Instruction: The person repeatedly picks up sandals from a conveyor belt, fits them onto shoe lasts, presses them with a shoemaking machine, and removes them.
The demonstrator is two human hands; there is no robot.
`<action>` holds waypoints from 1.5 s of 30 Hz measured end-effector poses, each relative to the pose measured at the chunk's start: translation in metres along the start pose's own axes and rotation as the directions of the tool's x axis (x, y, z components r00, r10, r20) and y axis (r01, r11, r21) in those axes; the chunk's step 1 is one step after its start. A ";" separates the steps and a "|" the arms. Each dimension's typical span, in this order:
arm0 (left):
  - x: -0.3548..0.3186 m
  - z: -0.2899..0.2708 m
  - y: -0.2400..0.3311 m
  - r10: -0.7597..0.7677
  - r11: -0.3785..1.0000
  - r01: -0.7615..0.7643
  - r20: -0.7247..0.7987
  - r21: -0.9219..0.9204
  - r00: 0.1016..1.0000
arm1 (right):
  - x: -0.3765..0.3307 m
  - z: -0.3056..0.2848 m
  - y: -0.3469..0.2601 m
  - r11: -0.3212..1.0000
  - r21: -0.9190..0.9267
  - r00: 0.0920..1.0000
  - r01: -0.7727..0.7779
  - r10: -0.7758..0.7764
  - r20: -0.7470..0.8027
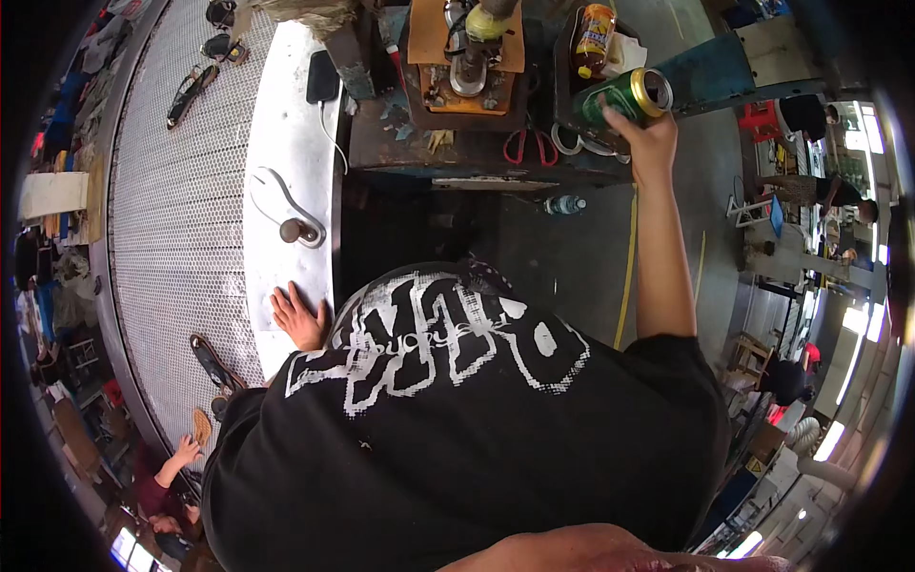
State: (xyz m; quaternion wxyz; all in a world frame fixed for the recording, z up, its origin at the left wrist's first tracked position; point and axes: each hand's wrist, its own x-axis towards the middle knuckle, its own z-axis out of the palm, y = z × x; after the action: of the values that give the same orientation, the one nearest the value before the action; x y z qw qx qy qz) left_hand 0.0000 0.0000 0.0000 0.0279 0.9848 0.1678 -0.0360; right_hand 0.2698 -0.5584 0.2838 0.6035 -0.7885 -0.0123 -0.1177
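Note:
My right hand (654,143) is wrapped round a green drinks can (624,99) with a gold rim, raised at the far right beside the dark bench. Just behind the can, a bottle of orange-brown drink (596,40) lies in a tray. My left hand (299,318) rests on the white tabletop (291,124) with its fingers spread, holding nothing. Farther up that tabletop lies a white insole-shaped piece (276,191), with a brown round-headed tool (297,231) at its near end.
A mesh conveyor (176,238) carries dark shoes (192,95) on the left; a co-worker's hand (188,450) touches a tan sole (202,426). Red-handled scissors (530,149) lie on the bench. A black device (323,76) trails a white cable. A clear bottle (565,204) lies lower down.

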 end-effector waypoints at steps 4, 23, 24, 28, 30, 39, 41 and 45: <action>-0.002 -0.008 -0.007 0.048 0.999 -0.048 -0.053 0.012 0.997 | 0.032 -0.033 0.105 0.983 -0.182 0.964 0.024 -0.071 -0.254; 0.002 -0.021 0.002 -0.030 0.999 0.030 0.026 0.019 0.999 | 0.090 -0.028 0.206 0.959 -0.282 0.958 -0.026 -0.057 -0.281; 0.004 -0.021 0.004 -0.027 1.000 0.027 0.025 0.013 0.999 | 0.089 -0.038 0.215 0.948 -0.311 0.972 -0.065 -0.011 -0.235; 0.002 -0.019 -0.002 -0.015 1.000 0.016 0.027 -0.021 1.000 | 0.079 -0.044 0.215 0.961 -0.239 0.959 -0.139 0.070 -0.276; 0.005 -0.018 -0.003 -0.014 0.999 0.016 0.033 -0.049 0.999 | 0.062 -0.032 0.216 0.978 -0.177 0.823 -0.106 -0.014 -0.567; -0.003 -0.020 -0.013 -0.054 0.976 0.062 0.045 -0.211 0.998 | 0.005 0.192 0.120 0.957 -0.238 0.962 0.168 -0.212 -0.172; -0.003 -0.028 -0.015 -0.043 0.970 0.066 0.100 -0.233 0.994 | 0.025 0.211 0.139 0.827 -0.481 0.937 0.293 -0.348 -0.028; -0.015 -0.033 -0.024 -0.052 0.951 0.084 0.113 -0.296 0.992 | 0.037 0.241 0.145 0.597 -0.801 0.977 0.052 -0.196 -0.083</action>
State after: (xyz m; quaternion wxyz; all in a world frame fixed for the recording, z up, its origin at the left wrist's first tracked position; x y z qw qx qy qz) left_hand -0.0202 0.0202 0.0332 0.1846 0.9595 0.2034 -0.0621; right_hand 0.3698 -0.3725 0.0944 0.1801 -0.9589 0.0353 -0.2163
